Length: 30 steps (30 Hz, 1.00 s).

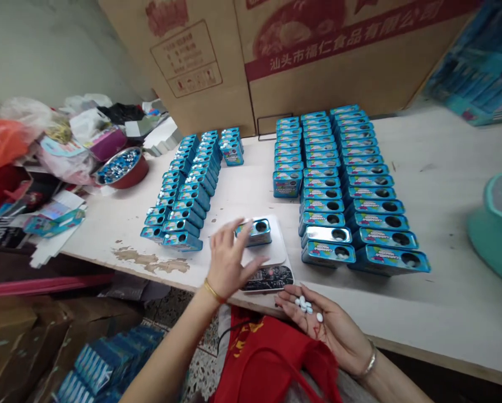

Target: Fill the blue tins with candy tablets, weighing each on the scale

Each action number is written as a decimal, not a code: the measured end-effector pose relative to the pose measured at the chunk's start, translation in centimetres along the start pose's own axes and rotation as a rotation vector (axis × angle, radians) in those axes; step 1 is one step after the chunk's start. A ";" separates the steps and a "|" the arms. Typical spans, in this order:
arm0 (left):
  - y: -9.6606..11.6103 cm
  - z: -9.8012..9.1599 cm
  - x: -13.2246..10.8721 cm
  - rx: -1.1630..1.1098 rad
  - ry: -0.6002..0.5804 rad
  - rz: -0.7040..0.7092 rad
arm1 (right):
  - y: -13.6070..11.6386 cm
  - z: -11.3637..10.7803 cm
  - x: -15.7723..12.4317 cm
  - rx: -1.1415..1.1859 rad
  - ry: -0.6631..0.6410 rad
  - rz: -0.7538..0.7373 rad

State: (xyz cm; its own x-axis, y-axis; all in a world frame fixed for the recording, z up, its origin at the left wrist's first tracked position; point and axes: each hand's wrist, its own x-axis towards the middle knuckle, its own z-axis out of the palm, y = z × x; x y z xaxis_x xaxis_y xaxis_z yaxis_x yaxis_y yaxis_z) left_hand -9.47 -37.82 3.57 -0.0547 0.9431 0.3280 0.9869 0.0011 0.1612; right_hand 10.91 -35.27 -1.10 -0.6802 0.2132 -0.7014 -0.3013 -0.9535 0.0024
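Note:
A blue tin (257, 230) with a round dark hole in its top stands on a white scale (277, 246) near the table's front edge. My left hand (229, 254) is over the left side of the scale, its fingers apart and close to the tin. Whether the fingertips touch it, I cannot tell. In front of the scale, my right hand (318, 322) lies palm up and cupped, with several small white candies (303, 304) on it. The scale's black front panel (272, 277) shows between both hands.
Rows of blue tins stand on the right (324, 204) and left (186, 215) of the white table (410, 196). A red bowl (133, 174) of small shiny blue pieces sits at the far left. Large cardboard boxes (318, 95) form the back. A green plastic object (497, 246) stands right.

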 end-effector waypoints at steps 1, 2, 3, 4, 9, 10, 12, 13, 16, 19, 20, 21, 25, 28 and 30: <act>-1.2 0.0 0.9 0.017 -0.043 -0.012 | 0.0 0.1 0.1 -0.001 -0.003 -0.001; -2.3 0.1 1.9 0.001 -0.100 -0.004 | 0.0 0.2 0.3 0.000 -0.008 0.002; -3.1 0.2 2.9 -0.042 -0.151 0.015 | 0.0 0.2 0.4 0.001 -0.015 0.007; -3.6 0.4 3.9 -0.097 -0.192 0.033 | -0.1 0.1 0.7 0.003 -0.021 0.011; -3.8 0.9 9.1 -0.217 -0.219 0.072 | -0.4 -0.2 1.3 0.022 -0.021 0.017; -3.8 1.0 9.9 -0.223 -0.211 0.087 | -0.5 -0.2 1.3 0.025 -0.018 0.012; -3.9 1.5 10.9 -0.270 -0.176 0.089 | -0.7 -0.3 1.3 0.034 -0.016 -0.006; -4.1 1.8 11.2 -0.316 -0.151 0.069 | -0.9 -0.2 1.3 0.039 -0.015 -0.016; -4.6 3.1 11.3 -0.486 -0.076 -0.033 | -1.3 -0.1 1.5 0.046 -0.010 -0.027; -4.9 4.4 11.5 -0.577 -0.060 -0.090 | -1.5 0.0 1.9 0.050 -0.004 -0.018; -4.9 4.9 11.8 -0.589 -0.065 -0.090 | -1.5 0.0 2.0 0.052 -0.002 -0.014; -5.0 5.5 12.1 -0.597 -0.066 -0.083 | -1.5 0.1 2.1 0.056 -0.002 -0.011; -5.6 7.9 14.2 -0.602 -0.052 -0.004 | -1.7 0.3 2.3 0.058 -0.004 0.006; -6.1 9.5 15.5 -0.571 -0.070 0.087 | -2.0 0.4 2.3 0.050 0.006 0.017; -6.3 10.0 15.8 -0.504 -0.058 0.135 | -2.3 0.4 2.5 0.042 0.018 0.021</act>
State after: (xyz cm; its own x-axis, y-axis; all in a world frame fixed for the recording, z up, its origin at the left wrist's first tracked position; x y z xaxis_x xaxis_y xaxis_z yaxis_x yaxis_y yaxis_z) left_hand -15.02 -19.60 -1.56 0.0903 0.9406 0.3272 0.7881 -0.2683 0.5540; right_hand 9.63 -32.50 -2.55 -0.6745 0.1892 -0.7136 -0.3151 -0.9479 0.0465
